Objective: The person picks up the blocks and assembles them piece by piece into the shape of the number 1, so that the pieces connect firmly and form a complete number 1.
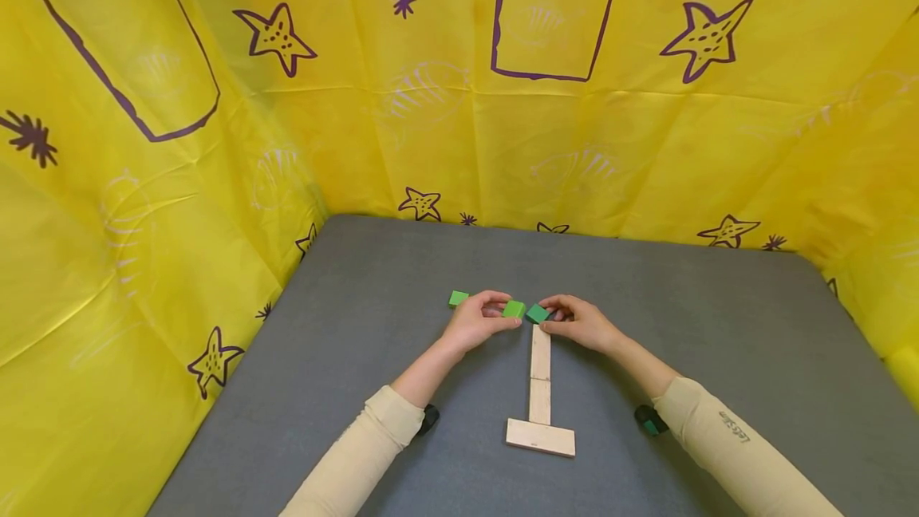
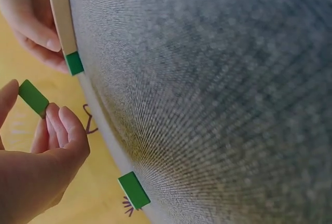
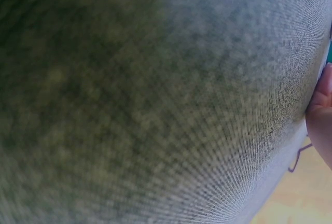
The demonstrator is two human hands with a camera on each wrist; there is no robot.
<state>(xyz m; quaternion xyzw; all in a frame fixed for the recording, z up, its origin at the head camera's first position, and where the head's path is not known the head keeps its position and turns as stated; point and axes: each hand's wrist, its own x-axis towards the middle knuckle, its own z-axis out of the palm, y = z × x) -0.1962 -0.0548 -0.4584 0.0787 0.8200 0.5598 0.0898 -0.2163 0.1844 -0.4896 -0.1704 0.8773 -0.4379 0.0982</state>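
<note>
Between thumb and fingers, my left hand [image 1: 477, 321] pinches a light green block [image 1: 514, 309], raised off the table in the left wrist view. Just right of it, my right hand [image 1: 583, 324] holds a dark green block [image 1: 537, 313] at the far end of a row of wooden planks. Two narrow planks [image 1: 541, 353] lie end to end, and a wider plank [image 1: 540, 437] lies crosswise at their near end. The left wrist view shows the dark green block against the plank's end, with the right fingers beside it. Another light green block [image 1: 458, 299] lies behind the left hand.
The grey table [image 1: 388, 278] is bordered at the back and sides by yellow cloth [image 1: 445, 142] with purple drawings of starfish and other shapes. A dark wrist device [image 1: 429, 420] shows under the left sleeve, and another [image 1: 650, 420] by the right sleeve.
</note>
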